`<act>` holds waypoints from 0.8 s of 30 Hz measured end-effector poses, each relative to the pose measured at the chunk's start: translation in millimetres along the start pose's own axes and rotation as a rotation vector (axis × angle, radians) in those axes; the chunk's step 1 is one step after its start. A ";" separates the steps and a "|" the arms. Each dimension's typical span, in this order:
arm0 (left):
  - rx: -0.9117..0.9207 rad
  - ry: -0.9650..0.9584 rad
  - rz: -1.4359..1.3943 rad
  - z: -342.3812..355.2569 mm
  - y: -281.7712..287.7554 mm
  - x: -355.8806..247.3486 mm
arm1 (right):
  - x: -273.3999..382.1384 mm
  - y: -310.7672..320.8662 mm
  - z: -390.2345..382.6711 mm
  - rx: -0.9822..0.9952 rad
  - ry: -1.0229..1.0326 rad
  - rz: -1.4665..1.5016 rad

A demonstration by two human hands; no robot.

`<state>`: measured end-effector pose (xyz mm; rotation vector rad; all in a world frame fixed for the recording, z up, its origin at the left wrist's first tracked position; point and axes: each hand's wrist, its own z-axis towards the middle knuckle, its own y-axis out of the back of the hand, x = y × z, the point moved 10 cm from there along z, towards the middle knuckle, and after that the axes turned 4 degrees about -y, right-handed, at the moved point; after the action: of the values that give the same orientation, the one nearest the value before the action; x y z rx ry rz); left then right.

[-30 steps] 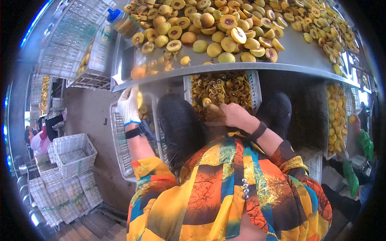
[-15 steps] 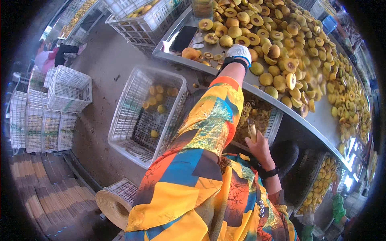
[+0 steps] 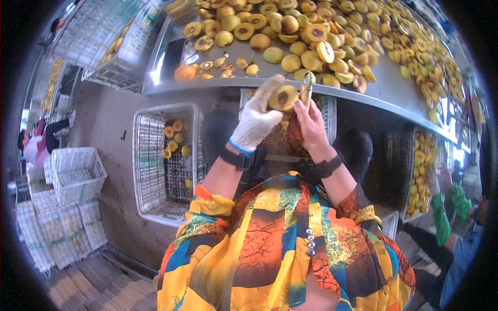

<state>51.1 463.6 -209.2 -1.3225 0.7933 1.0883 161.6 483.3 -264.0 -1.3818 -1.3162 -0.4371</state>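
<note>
White glove fabric covers the left hand (image 3: 254, 125), and through the head camera I see its thumb and fingers gripping a fruit half (image 3: 283, 98) from the side. That fruit half hangs just in front of the tabletop (image 3: 397, 93), near its front edge, with its cut face and brown centre turned up toward me. Close on its right is the right hand (image 3: 311, 127), bare, its fingers closed around the pale handle of a slim tool (image 3: 307, 89) whose thin metal loop points up to the front edge. I cannot tell whether the right thumb touches the fruit. Each wrist wears a dark band.

Below both hands I make out a white crate (image 3: 328, 116) under the front edge, its contents mostly hidden by them. On the tabletop, a heap of fruit (image 3: 342, 39), many pieces cut, spreads from near the left edge toward the right end. Close to the front left corner I find an orange fruit (image 3: 185, 73), with small pieces (image 3: 220, 63) beside it. On the floor to the left, another crate (image 3: 146, 160) holds a few yellow fruits (image 3: 177, 139) near its far edge. At far right I see a co-worker (image 3: 461, 264) wearing green gloves (image 3: 441, 223).
</note>
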 end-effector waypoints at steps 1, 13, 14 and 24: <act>-0.078 0.078 -0.154 -5.8 6.7 11.5 | -1.7 -1.6 -2.9 0.003 -0.020 0.007; -0.357 0.127 -0.134 -14.7 7.3 34.0 | 3.1 0.9 -11.8 -0.024 0.212 -0.079; -0.372 0.157 -0.186 -16.1 5.9 29.0 | 2.7 -1.8 -14.1 0.017 0.124 -0.040; -0.578 0.226 -0.423 -16.0 27.5 55.4 | 27.8 -18.2 -43.1 -0.134 0.406 -1.072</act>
<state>46.0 454.6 -272.2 -2.0207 0.3281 0.8591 172.0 454.2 -219.2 -0.5155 -1.6011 -1.4522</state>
